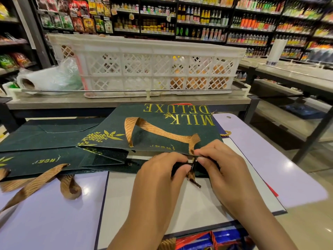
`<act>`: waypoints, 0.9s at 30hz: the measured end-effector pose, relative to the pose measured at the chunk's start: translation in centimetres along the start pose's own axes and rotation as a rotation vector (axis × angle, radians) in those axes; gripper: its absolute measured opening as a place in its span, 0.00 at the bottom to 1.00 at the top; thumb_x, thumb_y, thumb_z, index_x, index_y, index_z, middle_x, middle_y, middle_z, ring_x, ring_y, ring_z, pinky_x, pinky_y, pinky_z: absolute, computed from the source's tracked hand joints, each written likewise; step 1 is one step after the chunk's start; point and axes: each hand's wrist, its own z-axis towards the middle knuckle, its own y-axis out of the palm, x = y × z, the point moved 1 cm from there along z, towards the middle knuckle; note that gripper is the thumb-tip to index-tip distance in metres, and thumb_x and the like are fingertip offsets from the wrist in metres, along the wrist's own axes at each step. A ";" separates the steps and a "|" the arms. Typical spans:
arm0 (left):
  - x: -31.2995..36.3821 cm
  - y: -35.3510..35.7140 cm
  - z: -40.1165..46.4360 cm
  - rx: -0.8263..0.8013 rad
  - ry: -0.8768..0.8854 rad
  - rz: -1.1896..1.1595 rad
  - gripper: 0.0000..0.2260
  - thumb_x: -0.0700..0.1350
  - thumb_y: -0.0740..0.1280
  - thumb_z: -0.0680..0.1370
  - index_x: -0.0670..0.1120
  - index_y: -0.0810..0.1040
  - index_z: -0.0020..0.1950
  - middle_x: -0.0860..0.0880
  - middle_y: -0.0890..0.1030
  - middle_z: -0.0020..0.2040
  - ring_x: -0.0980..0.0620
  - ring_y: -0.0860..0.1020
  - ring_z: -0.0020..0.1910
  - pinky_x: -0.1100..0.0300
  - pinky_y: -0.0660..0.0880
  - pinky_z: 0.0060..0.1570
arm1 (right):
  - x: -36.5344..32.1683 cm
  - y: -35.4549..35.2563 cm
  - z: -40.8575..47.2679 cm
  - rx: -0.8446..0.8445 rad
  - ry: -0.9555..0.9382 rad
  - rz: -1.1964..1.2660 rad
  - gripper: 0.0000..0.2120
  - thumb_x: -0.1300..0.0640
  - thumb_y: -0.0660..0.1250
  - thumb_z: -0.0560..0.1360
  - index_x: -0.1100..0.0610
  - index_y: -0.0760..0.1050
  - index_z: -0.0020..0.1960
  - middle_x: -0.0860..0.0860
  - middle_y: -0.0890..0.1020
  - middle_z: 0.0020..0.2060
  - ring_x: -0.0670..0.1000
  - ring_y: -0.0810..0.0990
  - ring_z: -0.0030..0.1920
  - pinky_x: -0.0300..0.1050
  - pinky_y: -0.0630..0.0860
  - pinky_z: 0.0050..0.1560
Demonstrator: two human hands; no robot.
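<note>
White lattice crate [144, 65] on the shelf beyond: we see orange-brown round items [198, 79] in its right part, kind unclear. Dark green paper bag [153, 141], with gold "MILK DELUXE" lettering and a flower print, lies flat on the tabletop [54, 213], overlapping a like bag [36, 141]. Left hand [158, 170] and right hand [221, 163] meet at its near edge, both pinching one end of the gold ribbon handle [162, 131].

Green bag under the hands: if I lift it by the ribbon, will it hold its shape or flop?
The green bag lies folded flat with crisp creases, so probably light and fairly stiff. The ribbon curls limply: likely floppy. Its loose end, pinched by the left hand and right hand, may pull out.
</note>
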 end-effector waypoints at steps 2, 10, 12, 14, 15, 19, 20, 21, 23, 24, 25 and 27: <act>0.1 -1.5 0.3 0.049 -0.016 0.004 0.05 0.51 0.67 0.72 0.54 0.81 0.40 0.61 0.80 0.35 0.62 0.77 0.36 0.64 0.73 0.36 | 0.0 -0.1 0.0 -0.004 0.020 0.004 0.11 0.54 0.60 0.75 0.52 0.80 0.51 0.42 0.77 0.43 0.44 0.76 0.44 0.38 0.76 0.42; -1.4 -2.7 0.6 0.150 0.172 0.445 0.12 0.39 0.72 0.69 0.47 0.81 0.51 0.50 0.80 0.49 0.49 0.73 0.50 0.55 0.62 0.50 | 0.0 -0.1 -0.1 -0.037 0.034 0.012 0.10 0.54 0.60 0.74 0.51 0.79 0.50 0.40 0.77 0.44 0.43 0.76 0.47 0.37 0.74 0.45; -2.3 -2.5 0.2 0.145 0.150 0.406 0.10 0.42 0.66 0.72 0.49 0.83 0.51 0.52 0.82 0.51 0.51 0.77 0.51 0.55 0.64 0.55 | 0.0 -0.1 -0.2 -0.035 0.028 0.017 0.10 0.54 0.60 0.75 0.51 0.79 0.51 0.40 0.77 0.45 0.44 0.76 0.48 0.38 0.74 0.46; -2.9 -2.5 -0.2 0.135 0.141 0.361 0.13 0.43 0.61 0.72 0.50 0.84 0.50 0.54 0.84 0.48 0.55 0.77 0.50 0.55 0.64 0.58 | -0.1 -0.3 -0.2 -0.056 0.007 -0.013 0.10 0.53 0.60 0.75 0.50 0.78 0.52 0.39 0.77 0.46 0.43 0.76 0.49 0.39 0.75 0.46; -3.0 -2.4 -0.3 0.142 0.140 0.340 0.13 0.43 0.61 0.72 0.50 0.84 0.50 0.54 0.84 0.48 0.57 0.76 0.50 0.55 0.64 0.59 | -0.2 -0.4 -0.2 -0.072 -0.006 -0.028 0.10 0.51 0.60 0.75 0.50 0.78 0.52 0.39 0.76 0.47 0.43 0.76 0.49 0.38 0.75 0.47; -3.1 -2.4 -0.9 0.174 0.158 0.291 0.12 0.41 0.64 0.71 0.50 0.84 0.50 0.54 0.84 0.48 0.58 0.75 0.50 0.56 0.64 0.59 | -1.0 -0.6 -0.1 -0.119 0.092 0.086 0.13 0.44 0.56 0.72 0.47 0.77 0.46 0.39 0.77 0.45 0.43 0.75 0.49 0.34 0.71 0.46; -3.2 -2.4 -0.9 0.179 0.165 0.284 0.12 0.40 0.65 0.71 0.50 0.85 0.50 0.54 0.84 0.48 0.58 0.75 0.50 0.56 0.64 0.59 | -1.1 -0.7 0.2 -0.124 0.152 0.152 0.12 0.44 0.57 0.73 0.48 0.77 0.43 0.41 0.77 0.43 0.44 0.75 0.48 0.34 0.70 0.45; -3.3 -2.3 -1.0 0.181 0.172 0.281 0.12 0.40 0.66 0.71 0.50 0.85 0.50 0.54 0.84 0.48 0.58 0.76 0.50 0.57 0.64 0.59 | -1.0 -0.7 0.4 -0.124 0.205 0.198 0.11 0.46 0.59 0.74 0.50 0.78 0.41 0.43 0.77 0.41 0.44 0.76 0.46 0.33 0.70 0.43; -3.4 -2.3 -1.0 0.176 0.179 0.274 0.12 0.39 0.67 0.70 0.49 0.85 0.50 0.54 0.84 0.48 0.58 0.75 0.50 0.57 0.65 0.58 | -0.8 -0.6 0.9 -0.114 0.248 0.194 0.08 0.52 0.66 0.74 0.52 0.80 0.38 0.45 0.78 0.38 0.44 0.76 0.43 0.32 0.70 0.42; -3.3 -2.3 -1.0 0.173 0.178 0.267 0.12 0.40 0.67 0.71 0.49 0.85 0.50 0.54 0.84 0.48 0.58 0.75 0.50 0.57 0.65 0.58 | -0.7 -0.6 1.1 -0.118 0.255 0.175 0.06 0.54 0.69 0.73 0.52 0.80 0.37 0.45 0.78 0.38 0.44 0.77 0.43 0.31 0.70 0.42; -3.4 -2.3 -1.0 0.170 0.177 0.263 0.11 0.41 0.65 0.72 0.50 0.85 0.50 0.54 0.84 0.47 0.58 0.76 0.49 0.57 0.65 0.57 | -0.6 -0.6 1.1 -0.123 0.263 0.170 0.06 0.56 0.70 0.73 0.52 0.80 0.37 0.45 0.79 0.38 0.43 0.77 0.42 0.31 0.70 0.42; -3.3 -2.4 -1.0 0.160 0.163 0.245 0.12 0.44 0.62 0.73 0.50 0.85 0.49 0.54 0.84 0.47 0.59 0.76 0.49 0.58 0.65 0.56 | -0.5 -0.6 1.0 -0.122 0.279 0.185 0.07 0.57 0.69 0.74 0.52 0.80 0.37 0.44 0.79 0.37 0.41 0.77 0.42 0.29 0.69 0.42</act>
